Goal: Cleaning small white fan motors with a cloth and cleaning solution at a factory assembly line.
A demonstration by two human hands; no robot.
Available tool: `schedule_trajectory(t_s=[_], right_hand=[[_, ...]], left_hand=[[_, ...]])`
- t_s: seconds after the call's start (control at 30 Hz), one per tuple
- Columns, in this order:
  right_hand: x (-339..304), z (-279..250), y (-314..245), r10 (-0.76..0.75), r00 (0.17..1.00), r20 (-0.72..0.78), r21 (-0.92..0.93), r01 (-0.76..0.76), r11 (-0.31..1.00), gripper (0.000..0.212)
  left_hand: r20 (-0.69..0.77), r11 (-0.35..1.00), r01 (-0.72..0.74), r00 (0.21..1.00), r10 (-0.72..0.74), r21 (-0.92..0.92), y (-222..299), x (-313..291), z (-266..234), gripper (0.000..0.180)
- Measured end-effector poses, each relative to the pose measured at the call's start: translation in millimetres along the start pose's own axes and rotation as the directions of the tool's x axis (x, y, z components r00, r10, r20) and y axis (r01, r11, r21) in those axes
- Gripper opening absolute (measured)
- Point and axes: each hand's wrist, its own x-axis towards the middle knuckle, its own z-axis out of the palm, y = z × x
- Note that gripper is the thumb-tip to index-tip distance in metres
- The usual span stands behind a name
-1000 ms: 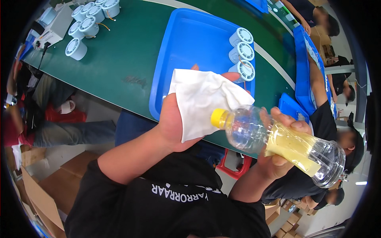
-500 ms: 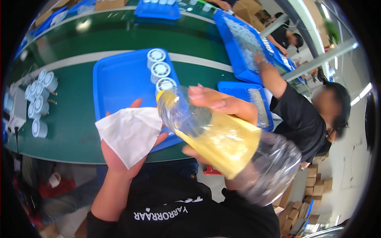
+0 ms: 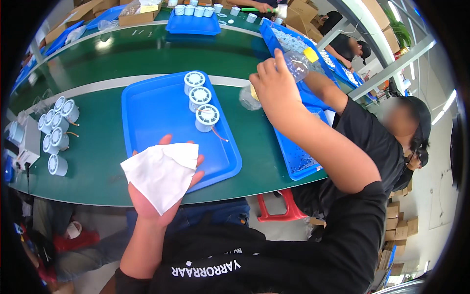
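Observation:
Palm up, my left hand (image 3: 155,202) has its fingers spread, and a white cloth (image 3: 164,174) lies loose across it. The hand is over the near edge of a blue tray (image 3: 152,112). Up and to the right, my right hand (image 3: 278,83) wraps around a clear plastic bottle (image 3: 295,66) with a yellow cap. The bottle is tilted, cap toward the upper right, and my hand hides its middle. Three round white parts with slotted tops stand in a row along the tray's right side; the nearest part (image 3: 206,119) has a thin reddish wire.
Several similar white cups (image 3: 58,165) stand on the green table at left, beside a grey-white box (image 3: 28,139). To the right are a smaller blue tray (image 3: 298,159) and a co-worker's arm (image 3: 325,90) at a long blue bin (image 3: 268,36). A red stool (image 3: 274,213) is below the table.
My right hand has carried the bottle away from me, from above the cloth to the far right of the tray. My left hand and the cloth have barely moved.

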Motion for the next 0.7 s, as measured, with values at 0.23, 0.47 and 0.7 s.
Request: schedule_trajectory(t_s=[0.23, 0.47, 0.7], right_hand=[[5.8, 10.9, -58.3, -0.296, 0.894, 0.337, -0.112, 0.35, 0.93, 0.049], [-47.3, -74.5, 10.4, 0.023, 0.909, -0.416, 0.886, 0.4, 0.236, 0.032], [-188.1, -59.9, 73.8, 0.347, 0.85, -0.396, 0.9, 0.434, -0.037, 0.012]], left_hand=[[-0.023, 0.997, 0.066, 0.998, -0.067, -0.041, -5.5, 1.9, 5.4, 0.072], [-0.052, 0.998, 0.063, 0.997, -0.063, 0.0, -6.5, 7.2, -1.7, 0.075], [-0.027, 0.986, 0.168, 0.985, -0.168, -0.013, -9.7, 14.9, -4.6, 0.082]])
